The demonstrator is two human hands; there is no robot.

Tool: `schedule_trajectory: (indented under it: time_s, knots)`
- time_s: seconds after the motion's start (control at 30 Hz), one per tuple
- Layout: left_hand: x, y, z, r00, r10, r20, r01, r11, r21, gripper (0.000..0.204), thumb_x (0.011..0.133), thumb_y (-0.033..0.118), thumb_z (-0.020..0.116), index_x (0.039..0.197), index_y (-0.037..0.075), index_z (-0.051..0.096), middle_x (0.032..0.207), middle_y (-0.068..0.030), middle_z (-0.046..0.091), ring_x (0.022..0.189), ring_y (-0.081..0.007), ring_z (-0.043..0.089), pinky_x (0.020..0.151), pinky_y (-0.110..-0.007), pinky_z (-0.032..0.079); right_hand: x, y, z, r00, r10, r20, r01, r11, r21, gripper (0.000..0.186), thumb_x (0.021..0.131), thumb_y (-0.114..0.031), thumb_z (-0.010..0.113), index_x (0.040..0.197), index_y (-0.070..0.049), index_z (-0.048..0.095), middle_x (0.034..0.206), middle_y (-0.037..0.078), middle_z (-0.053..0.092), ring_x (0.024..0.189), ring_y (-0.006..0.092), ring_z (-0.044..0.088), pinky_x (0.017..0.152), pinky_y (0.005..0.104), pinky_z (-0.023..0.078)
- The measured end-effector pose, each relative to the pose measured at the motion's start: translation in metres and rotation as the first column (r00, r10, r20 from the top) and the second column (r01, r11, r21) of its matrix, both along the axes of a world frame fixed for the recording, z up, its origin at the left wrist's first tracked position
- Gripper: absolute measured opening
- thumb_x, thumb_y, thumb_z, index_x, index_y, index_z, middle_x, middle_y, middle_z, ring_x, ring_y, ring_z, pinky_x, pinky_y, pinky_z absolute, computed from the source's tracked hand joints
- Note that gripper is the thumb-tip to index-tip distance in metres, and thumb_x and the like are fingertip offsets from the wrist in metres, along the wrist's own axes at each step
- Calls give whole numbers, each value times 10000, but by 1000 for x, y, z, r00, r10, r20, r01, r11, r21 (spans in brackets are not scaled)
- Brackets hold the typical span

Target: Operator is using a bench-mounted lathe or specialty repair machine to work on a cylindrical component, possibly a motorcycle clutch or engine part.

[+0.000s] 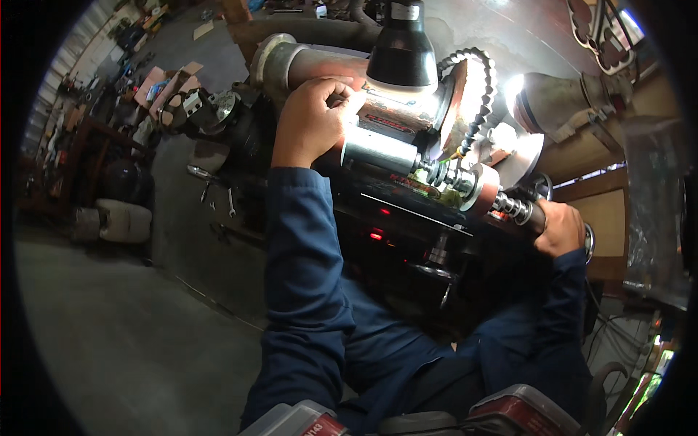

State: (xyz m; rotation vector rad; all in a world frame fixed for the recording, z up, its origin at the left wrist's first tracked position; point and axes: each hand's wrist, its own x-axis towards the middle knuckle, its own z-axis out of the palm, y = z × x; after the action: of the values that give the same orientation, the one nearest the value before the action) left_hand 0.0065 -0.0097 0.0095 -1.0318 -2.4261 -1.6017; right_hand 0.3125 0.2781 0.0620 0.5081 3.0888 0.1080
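Note:
My left hand [314,120] is closed, thumb and forefinger pinched together against the upper side of a workshop machine with a red and grey cylindrical body [327,67]. Whatever lies between those fingertips cannot be made out. Just right of them hangs a black lamp [402,54], shining down. Below runs a bright metal cylinder [382,151], in line with a stepped spindle [454,176] and a reddish collar [483,187]. At the spindle's right end my right hand [561,227] is wrapped around a chrome handwheel [590,241], partly hidden behind the fingers.
A black segmented hose [491,80] curves beside a round wheel [456,102]. A second lamp [549,102] glows at right. A crank handle [438,270] juts from the machine front. Wrenches [231,202] lie at left, near an open cardboard box [169,87].

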Motion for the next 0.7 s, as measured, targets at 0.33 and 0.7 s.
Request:
schedule_trajectory:
  time_s: [0.33,0.7]
  knots:
    - [19,2,5,977,146,-154,-160,983,-85,242,778,122,676,956,-37,640,749,-177,632,680,-333,638,636,-385,499,14,-2,6,982,174,-74,-173,985,20,398,601,-112,682,978,-26,588,915,182,644,888,370,608,800,438,471]
    - [18,0,8,982,103,-158,-121,987,-109,289,835,156,647,1070,-10,625,752,-192,618,643,-287,606,621,-360,482,118,115,-50,685,-511,-520,28,731,-681,322,954,-158,436,1180,26,574,1132,137,627,1049,225,585,959,320,410]
